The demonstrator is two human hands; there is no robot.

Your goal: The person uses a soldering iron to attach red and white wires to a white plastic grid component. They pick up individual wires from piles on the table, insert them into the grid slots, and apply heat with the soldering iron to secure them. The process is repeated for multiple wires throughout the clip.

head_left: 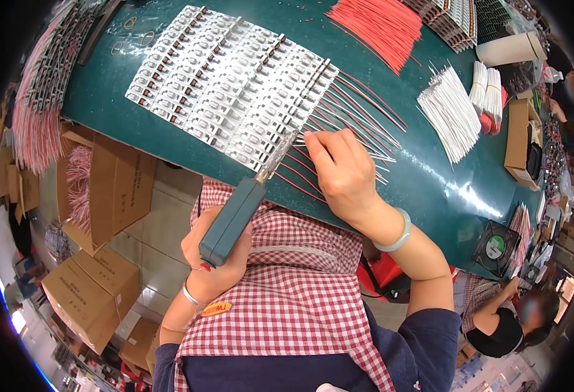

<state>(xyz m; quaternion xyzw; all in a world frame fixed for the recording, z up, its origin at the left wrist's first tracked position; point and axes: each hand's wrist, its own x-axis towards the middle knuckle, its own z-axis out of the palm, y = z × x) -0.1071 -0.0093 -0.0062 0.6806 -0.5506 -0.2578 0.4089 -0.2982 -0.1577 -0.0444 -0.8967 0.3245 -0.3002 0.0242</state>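
Note:
My left hand (215, 258) is wrapped round the dark green handle of a soldering gun (235, 222). Its metal tip points up and right, reaching the lower right edge of a white panel of small circuit boards (235, 85). Close to that tip, my right hand (344, 173) pinches a thin wire at the panel's edge; the fingers hide most of it. Red and white wires (365, 121) stick out to the right from the panel's right side, in a row above and below my right hand.
On the green table (287, 16) lie a red wire pile (382, 29), a white wire bundle (449, 111) and rubber bands (147, 38). A small black fan (496, 247) sits at the right edge. Cardboard boxes (94, 294) stand at the left. A co-worker (503, 320) sits at lower right.

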